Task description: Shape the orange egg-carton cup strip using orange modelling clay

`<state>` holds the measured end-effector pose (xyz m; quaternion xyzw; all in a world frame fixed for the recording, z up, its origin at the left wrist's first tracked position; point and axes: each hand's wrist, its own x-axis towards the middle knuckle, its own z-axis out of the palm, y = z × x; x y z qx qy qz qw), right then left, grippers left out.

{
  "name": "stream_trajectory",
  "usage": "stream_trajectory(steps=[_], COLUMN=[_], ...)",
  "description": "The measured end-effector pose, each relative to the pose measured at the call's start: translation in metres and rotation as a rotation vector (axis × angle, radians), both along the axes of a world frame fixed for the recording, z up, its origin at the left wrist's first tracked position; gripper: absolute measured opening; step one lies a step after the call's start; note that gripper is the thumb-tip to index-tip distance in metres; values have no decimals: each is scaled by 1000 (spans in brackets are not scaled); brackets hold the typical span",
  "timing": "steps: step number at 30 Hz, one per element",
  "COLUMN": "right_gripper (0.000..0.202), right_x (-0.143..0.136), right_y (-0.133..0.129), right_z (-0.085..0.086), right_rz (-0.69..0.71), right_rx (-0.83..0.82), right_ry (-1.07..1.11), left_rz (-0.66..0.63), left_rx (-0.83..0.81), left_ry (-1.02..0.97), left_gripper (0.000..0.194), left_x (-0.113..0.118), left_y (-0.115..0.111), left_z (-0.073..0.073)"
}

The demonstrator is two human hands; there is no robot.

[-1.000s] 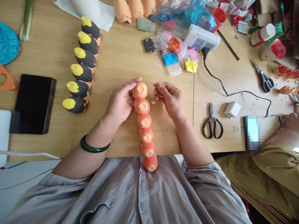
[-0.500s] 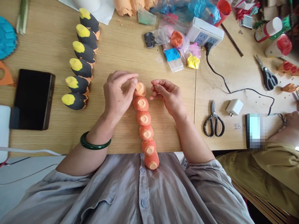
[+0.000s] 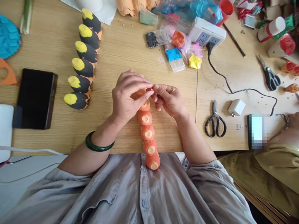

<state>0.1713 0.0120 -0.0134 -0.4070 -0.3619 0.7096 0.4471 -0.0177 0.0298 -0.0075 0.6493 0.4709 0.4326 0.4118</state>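
A row of joined orange cups (image 3: 148, 133) runs from the table down over its front edge, each with a pale round spot on top. Over the far end of this row, my left hand (image 3: 132, 95) pinches a small bit of orange clay (image 3: 151, 89) together with my right hand (image 3: 168, 99). The fingertips of both hands meet at the bit and partly cover it. My left hand also hides most of the farthest cup. To the left stands a second row of cups (image 3: 85, 68), black with yellow tips.
Clay packets (image 3: 173, 54) and a power strip (image 3: 206, 32) lie at the back. Black-handled scissors (image 3: 215, 121) and a white plug (image 3: 236, 107) are at right, near another person's arm (image 3: 283, 132). A black phone-like device (image 3: 35, 99) lies at left.
My left hand has moved right, over the far end of the orange row, and its fingertips now meet those of my right hand. The view has shifted slightly.
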Motion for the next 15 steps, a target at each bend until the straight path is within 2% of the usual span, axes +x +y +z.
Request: stream_trajectory(steps=[3, 7, 9, 15], right_gripper=[59, 48, 51, 64], right_x=[-2, -1, 1, 1], right_y=[-1, -1, 0, 0], right_z=[6, 9, 9, 6], right_rz=[-10, -31, -14, 14], right_rx=[-29, -43, -18, 31], right_ry=[-19, -51, -33, 1], left_rz=[18, 23, 23, -11], left_rx=[23, 63, 73, 145], left_ry=[9, -5, -14, -55], left_gripper=[41, 45, 45, 26], left_x=[0, -1, -1, -2], left_y=[-1, -2, -3, -5], left_z=[1, 2, 2, 2])
